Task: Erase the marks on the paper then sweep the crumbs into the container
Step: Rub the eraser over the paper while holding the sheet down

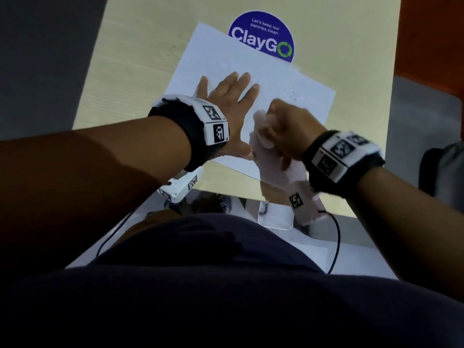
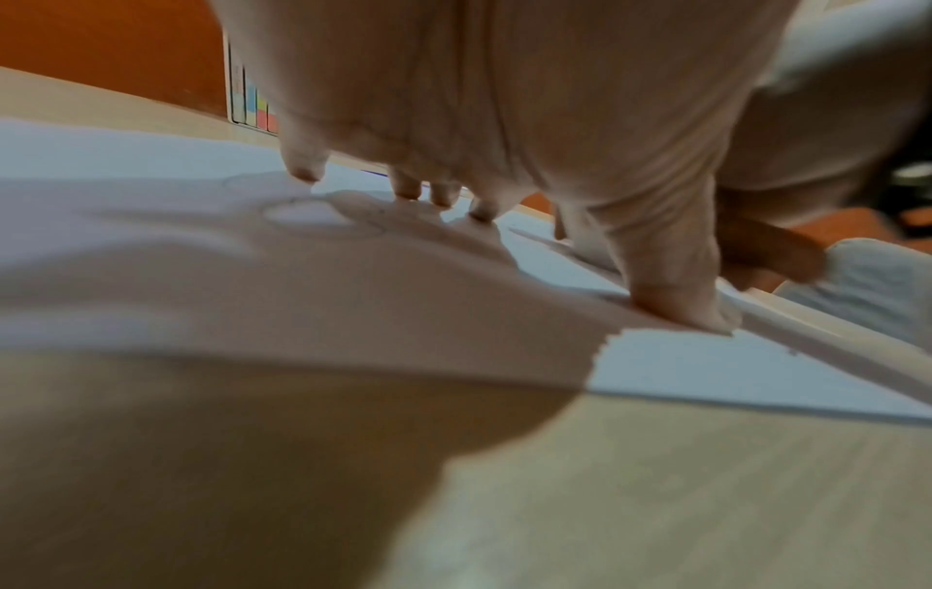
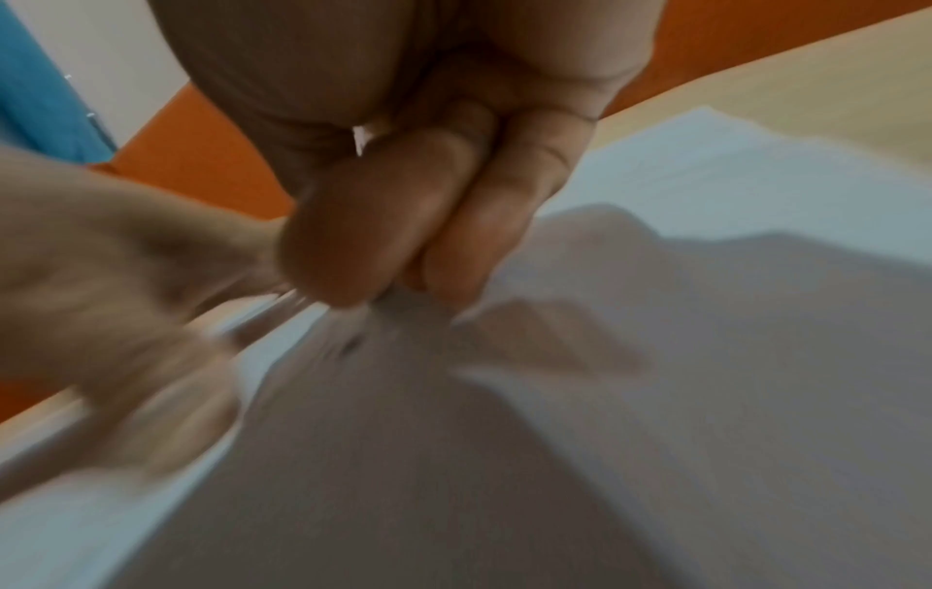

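Note:
A white sheet of paper (image 1: 251, 61) lies tilted on the beige table (image 1: 140, 59). Dark pencil scribbles (image 1: 293, 94) sit near its right edge, and faint circles (image 2: 302, 211) show ahead of my left fingers. My left hand (image 1: 226, 96) presses flat on the sheet with its fingers spread. My right hand (image 1: 283, 124) is curled just right of it, low over the paper and blurred by motion. In the right wrist view its thumb and fingers (image 3: 403, 199) pinch a small white eraser (image 3: 360, 137), mostly hidden. A clear, round-cornered container (image 1: 275, 217) shows below the table's near edge.
A round blue ClayGo sticker (image 1: 261, 33) lies partly under the paper's far edge. An orange surface (image 1: 431, 33) stands beyond the table's right side, and a dark bag (image 1: 442, 169) sits at the right. A black cable (image 1: 336, 242) hangs near my body.

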A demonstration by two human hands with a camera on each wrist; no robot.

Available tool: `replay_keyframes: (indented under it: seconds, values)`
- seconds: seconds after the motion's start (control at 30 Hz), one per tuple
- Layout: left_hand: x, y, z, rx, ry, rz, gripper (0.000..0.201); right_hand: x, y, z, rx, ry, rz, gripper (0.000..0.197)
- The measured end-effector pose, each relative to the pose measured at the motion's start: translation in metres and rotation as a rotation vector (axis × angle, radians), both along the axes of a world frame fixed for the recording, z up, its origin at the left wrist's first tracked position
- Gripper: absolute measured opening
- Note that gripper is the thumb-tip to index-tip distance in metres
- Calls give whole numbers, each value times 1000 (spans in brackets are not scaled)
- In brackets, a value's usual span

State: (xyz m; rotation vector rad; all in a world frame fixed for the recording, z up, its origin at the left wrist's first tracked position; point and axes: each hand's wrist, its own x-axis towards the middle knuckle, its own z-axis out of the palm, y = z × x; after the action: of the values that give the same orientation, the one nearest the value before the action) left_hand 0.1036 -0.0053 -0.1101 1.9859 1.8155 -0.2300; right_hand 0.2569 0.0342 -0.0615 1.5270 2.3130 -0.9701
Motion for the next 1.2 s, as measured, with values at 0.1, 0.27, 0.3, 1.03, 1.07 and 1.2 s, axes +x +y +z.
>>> replay_keyframes:
  seconds: [0.1, 0.27, 0.3, 1.03, 1.07, 1.2]
  values:
    - [1, 0, 2, -7, -14, 1, 125, -18, 24, 3, 116, -1, -25, 13]
    - [-1, -1, 3, -8, -13, -8, 123, 9, -14, 5, -91, 42, 2, 14]
    - [0, 0, 3, -8, -12, -9, 123, 5, -9, 4, -46, 23, 21, 15]
    - [0, 0, 2, 0, -19, -4, 123, -6, 6, 4, 3, 19, 8, 6]
    - [0, 0, 3, -6, -15, -5, 123, -3, 4, 5, 3, 15, 12, 7]
    - [0, 1, 5, -22, -3, -5, 124, 18, -10, 5, -72, -7, 21, 12]
